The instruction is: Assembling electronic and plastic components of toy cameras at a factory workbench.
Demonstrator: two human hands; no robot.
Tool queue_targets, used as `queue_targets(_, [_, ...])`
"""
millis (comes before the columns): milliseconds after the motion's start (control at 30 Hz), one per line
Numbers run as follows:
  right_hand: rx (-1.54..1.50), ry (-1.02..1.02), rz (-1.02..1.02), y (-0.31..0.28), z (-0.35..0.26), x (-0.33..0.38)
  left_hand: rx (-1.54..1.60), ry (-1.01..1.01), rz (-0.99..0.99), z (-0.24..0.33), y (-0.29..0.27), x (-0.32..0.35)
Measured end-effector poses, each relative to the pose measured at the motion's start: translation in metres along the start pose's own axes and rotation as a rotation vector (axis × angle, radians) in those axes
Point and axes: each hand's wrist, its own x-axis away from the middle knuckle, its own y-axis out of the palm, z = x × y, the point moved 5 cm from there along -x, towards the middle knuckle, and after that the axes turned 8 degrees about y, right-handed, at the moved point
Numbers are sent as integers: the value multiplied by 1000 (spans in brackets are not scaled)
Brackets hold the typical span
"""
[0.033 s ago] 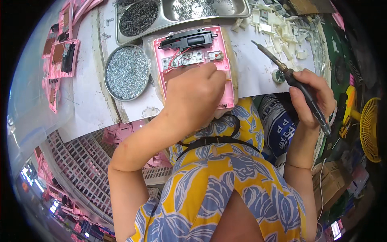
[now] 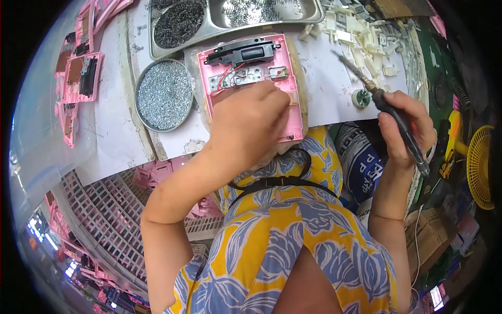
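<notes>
My right hand (image 2: pixel 413 125) grips a soldering iron (image 2: pixel 389 109) by its black handle, with the tip pointing up and left above the white paper. Over the lower part of a pink plastic casing (image 2: pixel 296 119) is my left hand (image 2: pixel 246 118), its fingers curled inward; whatever they hold is hidden beneath them. Across the casing's far end lies a black plastic part (image 2: pixel 246 53). Below that, a metal plate (image 2: pixel 241 77) and a small square component (image 2: pixel 278 73) are fitted, with red wires (image 2: pixel 224 79) running down toward my left hand.
A round tin of small silver screws (image 2: pixel 164 94) stands left of the casing. Behind is a metal tray (image 2: pixel 213 39) with springs. White plastic parts (image 2: pixel 366 44) lie far right, near a small round pot (image 2: pixel 361 98). Pink casings (image 2: pixel 83 78) are stacked left; a yellow fan (image 2: pixel 480 167) stands right.
The soldering iron's tip has shifted slightly right. My left hand has moved slightly left over the casing, its fingers still curled.
</notes>
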Motion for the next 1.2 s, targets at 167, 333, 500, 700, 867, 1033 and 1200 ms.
queue_targets(167, [-76,94,-63,54,-8,0,512,-328,44,-23,-4,13])
queue_targets(333, [-105,20,-74,111,-11,-15,618,-486,14,-30,-4,14])
queue_targets(500, [-169,78,-65,120,-8,-19,610,-483,-9,-30,-4,15])
queue_targets(700, [-138,35,-37,121,-3,-16,663,-474,7,-30,-2,14])
queue_targets(867, [-60,-26,-71,109,-11,-3,641,-361,49,-30,1,17])
queue_targets(1033, [-201,82,-33,40,-10,12,356,-86,-58,-17,-6,9])
queue_targets(1200, [-222,139,-266,31,-7,21,258,-23,-113,-15,-5,6])
